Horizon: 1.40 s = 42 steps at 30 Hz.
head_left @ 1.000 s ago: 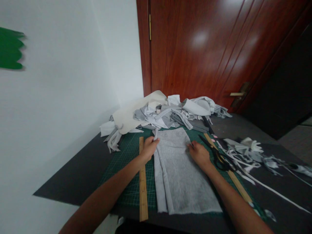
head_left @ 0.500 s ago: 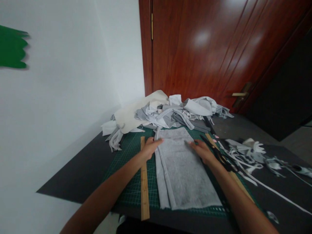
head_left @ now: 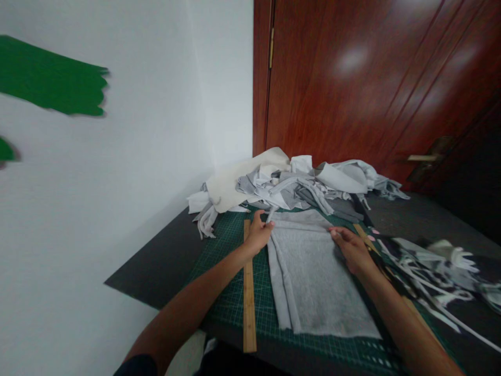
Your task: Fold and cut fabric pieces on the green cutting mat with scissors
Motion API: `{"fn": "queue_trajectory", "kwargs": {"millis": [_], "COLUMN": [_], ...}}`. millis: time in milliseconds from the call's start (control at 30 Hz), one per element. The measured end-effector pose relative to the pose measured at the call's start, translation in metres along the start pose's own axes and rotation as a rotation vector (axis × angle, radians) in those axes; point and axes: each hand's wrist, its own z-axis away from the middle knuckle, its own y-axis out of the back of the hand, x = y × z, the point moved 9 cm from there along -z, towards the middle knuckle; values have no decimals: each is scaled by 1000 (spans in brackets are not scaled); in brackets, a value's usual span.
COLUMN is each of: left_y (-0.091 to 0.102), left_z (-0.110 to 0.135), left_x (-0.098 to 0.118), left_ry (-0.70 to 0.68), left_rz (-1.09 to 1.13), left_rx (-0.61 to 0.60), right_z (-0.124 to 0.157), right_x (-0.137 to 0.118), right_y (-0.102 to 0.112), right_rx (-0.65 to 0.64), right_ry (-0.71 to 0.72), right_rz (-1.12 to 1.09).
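Observation:
A folded piece of grey fabric (head_left: 321,282) lies on the green cutting mat (head_left: 227,292), with a layered fold running down its left side. My left hand (head_left: 259,235) is at the upper left corner, thumb and fingers closed on the fabric's edge. At the upper right edge my right hand (head_left: 350,249) pinches the fabric between thumb and fingertips, and a crease runs across the top between both hands. A wooden ruler (head_left: 249,292) lies on the mat just left of the fabric, partly behind my left forearm.
Behind the mat lies a heap of grey and white fabric scraps (head_left: 301,188), with a cream sheet (head_left: 227,183) at its left. Dark-handled scissors (head_left: 385,269) and another wooden strip (head_left: 364,237) lie beside my right forearm. White strips and scraps (head_left: 438,271) lie farther right.
The view has swung left, so everything appears shifted right. My right fingers have closed on the fabric's upper right edge, and the top of the fabric is more rumpled.

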Motion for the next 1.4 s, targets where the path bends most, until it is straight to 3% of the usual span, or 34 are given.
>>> {"fn": "queue_trajectory", "kwargs": {"millis": [67, 133, 267, 333, 400, 467, 600, 667, 733, 900, 1000, 1067, 1133, 1167, 1233, 1300, 1400], "left_y": [-3, -13, -44, -54, -53, -45, -26, -22, -27, -63, -78, -78, -64, -48, -4, 46, 109], "left_z": [1, 5, 22, 30, 30, 27, 25, 26, 28, 60, 82, 80, 56, 38, 5, -13, -24], "left_x": [11, 22, 29, 23, 20, 24, 51, 59, 57, 49, 49, 47, 48, 52, 64, 84, 96], "left_ry": [-99, -190, -266, -251, -228, -257, -467, -492, -418, -244, -220, -203, -219, -256, -376, -528, -593], "left_rz": [-41, -28, -128, -232, -245, -242, -430, -470, -390, 27, 92, 65, 9, -38, -245, -536, -930], "left_rx": [-45, -167, -578, -703, -683, -584, -365, -318, -383, -772, -1002, -1049, -898, -729, -351, 37, 421], "right_z": [0, -1, -3, -2, -2, -1, 7, 18, 36, 81, 92, 94, 94, 95, 97, 100, 102], "right_x": [2, 4, 4, 3, -2, -11, -24, -29, -35, -41, -44, -46, -46, -47, -48, -48, -46], "right_y": [1, 2, 6, 5, 1, -2, -15, -30, -50, -98, -107, -105, -104, -104, -104, -105, -107], "right_rx": [6, 4, 46, 33, -27, -86, -159, -201, -263, -497, -521, -475, -427, -405, -368, -354, -354], "right_ry": [-63, -122, -137, -153, -134, -43, 150, 231, 325, 461, 514, 541, 553, 560, 572, 570, 563], "right_rz": [-145, -242, -395, -412, -353, -211, 141, 264, 328, 404, 334, 309, 318, 329, 361, 402, 444]}}
